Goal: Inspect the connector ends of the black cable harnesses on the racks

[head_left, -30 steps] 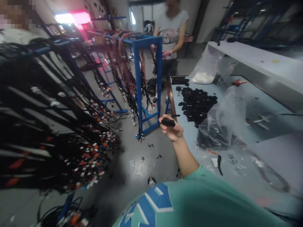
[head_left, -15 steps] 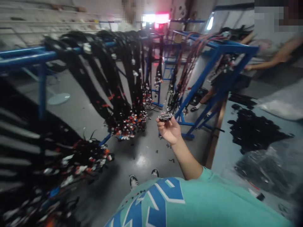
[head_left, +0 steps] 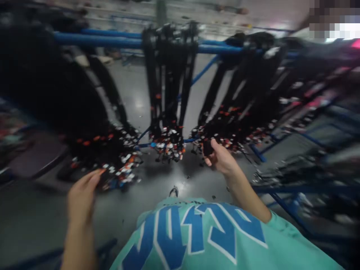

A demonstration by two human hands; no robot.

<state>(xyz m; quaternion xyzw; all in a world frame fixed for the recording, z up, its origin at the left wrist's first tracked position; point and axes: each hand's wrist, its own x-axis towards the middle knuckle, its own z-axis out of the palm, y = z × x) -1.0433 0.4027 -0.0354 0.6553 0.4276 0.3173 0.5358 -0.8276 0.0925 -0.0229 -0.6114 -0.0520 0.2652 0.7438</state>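
My right hand [head_left: 221, 157] is closed around a dark connector [head_left: 208, 148], held in front of the hanging black cable bundles [head_left: 171, 75]. At the lower left, my left hand [head_left: 84, 191] has its thumb and fingertips pressed together at the lower end of another large bundle, beside orange and white connectors [head_left: 128, 168]. Blur hides what, if anything, lies between those fingertips. Many small white, orange and blue connectors hang at the bundle ends.
A blue rack rail [head_left: 98, 40] crosses the view and carries the bundles. A round stool seat [head_left: 36, 153] is at the left. More blue framing [head_left: 289, 206] with cables stands at the right. Small scraps lie on the grey floor [head_left: 157, 180].
The view has swung left toward the rack. My left hand has come into view at the bundle ends. My right hand still holds the connector, now turned so that its dark side shows.
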